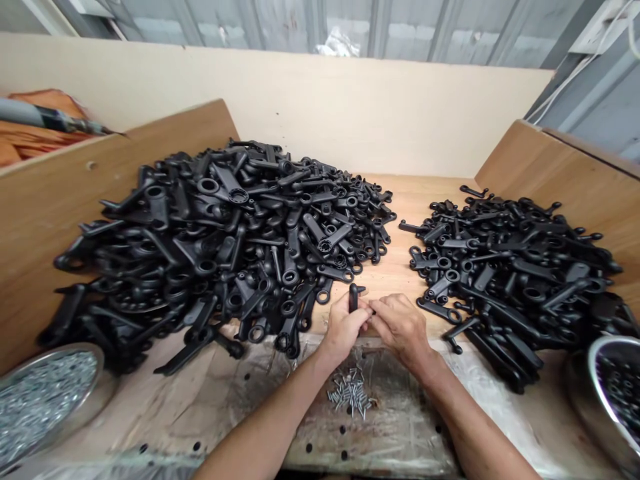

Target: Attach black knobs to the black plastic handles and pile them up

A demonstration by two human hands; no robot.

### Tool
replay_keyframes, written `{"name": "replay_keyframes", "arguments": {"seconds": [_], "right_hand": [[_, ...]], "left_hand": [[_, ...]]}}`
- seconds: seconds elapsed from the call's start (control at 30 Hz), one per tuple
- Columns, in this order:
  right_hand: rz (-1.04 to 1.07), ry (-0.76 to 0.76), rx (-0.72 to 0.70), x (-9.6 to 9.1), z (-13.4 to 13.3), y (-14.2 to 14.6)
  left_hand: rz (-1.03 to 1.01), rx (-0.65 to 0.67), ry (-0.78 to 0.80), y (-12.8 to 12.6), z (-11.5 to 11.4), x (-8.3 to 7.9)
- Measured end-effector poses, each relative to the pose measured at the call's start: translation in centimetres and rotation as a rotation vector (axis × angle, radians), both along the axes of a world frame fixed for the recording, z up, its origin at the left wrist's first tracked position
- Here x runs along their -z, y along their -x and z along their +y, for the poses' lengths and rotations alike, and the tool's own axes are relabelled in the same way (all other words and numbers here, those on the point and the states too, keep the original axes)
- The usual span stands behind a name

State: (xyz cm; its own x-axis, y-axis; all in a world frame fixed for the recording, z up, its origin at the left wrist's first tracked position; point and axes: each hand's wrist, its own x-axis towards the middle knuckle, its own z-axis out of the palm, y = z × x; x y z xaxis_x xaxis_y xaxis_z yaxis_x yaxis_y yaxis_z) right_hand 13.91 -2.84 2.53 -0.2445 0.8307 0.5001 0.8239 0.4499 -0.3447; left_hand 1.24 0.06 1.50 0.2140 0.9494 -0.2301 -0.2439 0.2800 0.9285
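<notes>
At the front of the bench, my left hand (344, 327) is closed round a black plastic crank handle (353, 298), which points upward between thumb and fingers. My right hand (404, 327) meets it from the right, its thumb and fingertips pinched at the handle's side. Whatever small thing lies in that pinch is hidden by the fingers. Just below the hands, a small heap of silver screws (351, 396) is scattered on the plastic-covered bench edge (280, 440).
A large pile of black crank handles (240, 233) rises at left, a smaller pile (520, 267) at right. Metal bowls stand at both front corners: screws in the left one (100, 363), small dark parts in the right (593, 367). Wooden side boards (565, 167) and a powered driver (55, 119) flank the bench.
</notes>
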Motion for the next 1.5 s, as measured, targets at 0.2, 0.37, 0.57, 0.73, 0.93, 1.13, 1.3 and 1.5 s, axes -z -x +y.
{"name": "replay_keyframes", "arguments": {"seconds": [0.2,0.37,0.57,0.73,0.93,1.13,1.3,1.5], "right_hand": [[0.445,0.333,-0.006,0.3,0.5,-1.4],[1.321,0.687,-0.059,0.0,1.2,-1.9],[1.553,0.818,-0.123,-0.1,0.9,-0.4],[1.547,0.85,-0.123,0.1,1.0,-0.3],[1.56,0.853,-0.146,0.6,1.0,-0.3],[1.547,0.85,-0.132,0.7,1.1,-0.3],[1.342,0.683,0.017,0.6,0.6,-0.1],[1.435,0.702,0.086,0.6,0.6,0.4]], "left_hand": [[0.168,0.1,-0.147,0.1,-0.3,0.6],[0.271,0.108,-0.255,0.4,-0.6,0.3],[0.238,0.165,-0.368,-0.1,-1.1,-0.4],[0.245,0.172,-0.36,-0.2,-1.0,-0.6],[0.287,0.164,-0.367,-0.1,-0.8,-0.3],[0.427,0.173,-0.372,0.0,-0.7,-0.1],[0.614,0.18,-0.421,0.1,-0.6,0.0],[0.802,0.164,-0.486,0.0,-0.8,0.5]]}}
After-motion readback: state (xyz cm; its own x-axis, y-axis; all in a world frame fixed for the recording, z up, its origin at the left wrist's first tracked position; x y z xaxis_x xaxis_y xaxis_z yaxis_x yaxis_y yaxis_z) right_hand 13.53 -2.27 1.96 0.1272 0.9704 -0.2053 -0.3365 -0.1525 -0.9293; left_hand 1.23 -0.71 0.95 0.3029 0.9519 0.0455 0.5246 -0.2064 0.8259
